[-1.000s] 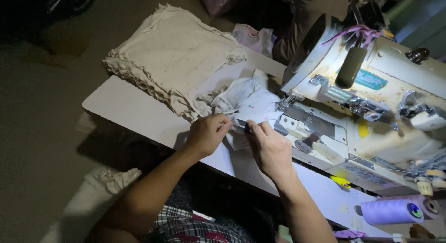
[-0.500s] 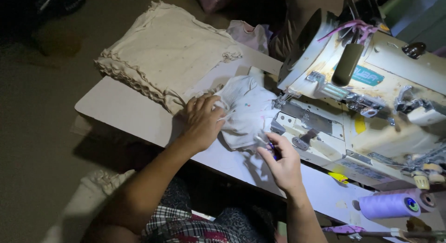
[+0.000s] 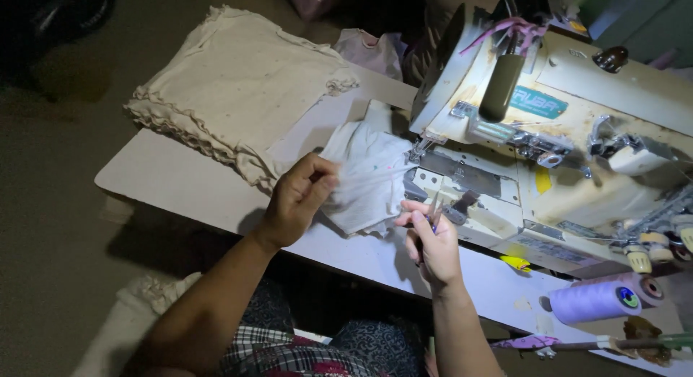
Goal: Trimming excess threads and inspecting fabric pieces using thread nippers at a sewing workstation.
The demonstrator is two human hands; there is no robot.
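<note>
A small white garment piece [image 3: 368, 178] with coloured dots lies on the white table [image 3: 166, 186], its far edge tucked under the head of the sewing machine [image 3: 548, 132]. My left hand [image 3: 299, 196] pinches the left edge of this piece. My right hand [image 3: 433, 240] is at the piece's lower right corner, closed around a small pair of thread snips whose metal tips point up toward the machine bed.
A stack of cream ruffled garments [image 3: 238, 88] lies at the table's far left. A lilac thread cone [image 3: 595, 301] lies on its side at the right, near a yellow scrap [image 3: 516, 262]. More pale cloth [image 3: 137, 319] hangs below the table's near edge.
My left hand slid right and now pinches the white piece's edge. My right hand moved from the cloth's front edge to its lower right corner, snips raised.
</note>
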